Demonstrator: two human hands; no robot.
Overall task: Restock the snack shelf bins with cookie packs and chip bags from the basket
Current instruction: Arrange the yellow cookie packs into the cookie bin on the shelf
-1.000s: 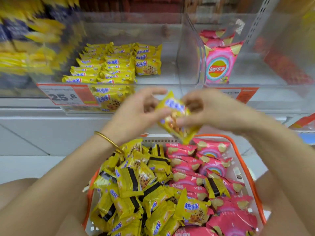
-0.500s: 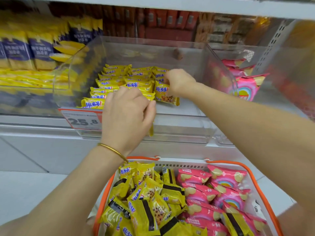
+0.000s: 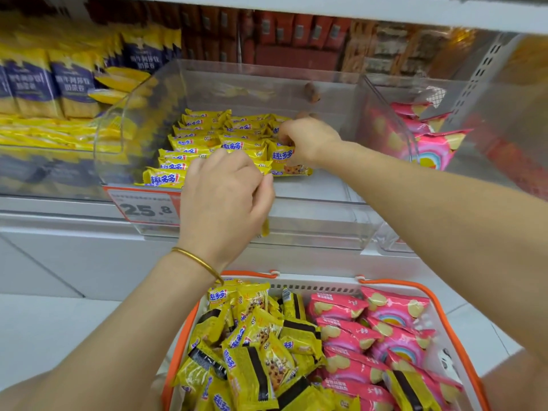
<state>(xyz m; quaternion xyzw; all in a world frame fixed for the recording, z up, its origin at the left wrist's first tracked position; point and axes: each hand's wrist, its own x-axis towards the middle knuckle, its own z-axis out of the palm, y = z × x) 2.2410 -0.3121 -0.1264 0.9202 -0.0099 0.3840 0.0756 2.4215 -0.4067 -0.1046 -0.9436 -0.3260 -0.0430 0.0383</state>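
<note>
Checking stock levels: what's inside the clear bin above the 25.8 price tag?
Yellow cookie packs lie in rows on its left side; the right hand grips one at their right edge. The left hand, holding another, hides some front packs.

On the shelf (image 3: 59,221) two bins sit side by side. The cookie bin (image 3: 311,221) holds rows of cookie packs (image 3: 207,140) across its left and middle. The chip bin (image 3: 394,114), just to its right, holds standing chip bags (image 3: 436,146). A price tag (image 3: 145,207) sits at the cookie bin's front left corner. Bagged goods (image 3: 44,81) stand left of the bins and boxes (image 3: 281,34) behind them. Below and in front is the basket (image 3: 320,287), with a heap of cookie packs (image 3: 255,351) in its left half and loose chip bags (image 3: 379,336) in its right. The right hand (image 3: 308,140) is inside the cookie bin, at the rows' right end. The left hand (image 3: 225,197) is before the front wall, a single pack (image 3: 264,229) pinched in its fingers.
</note>
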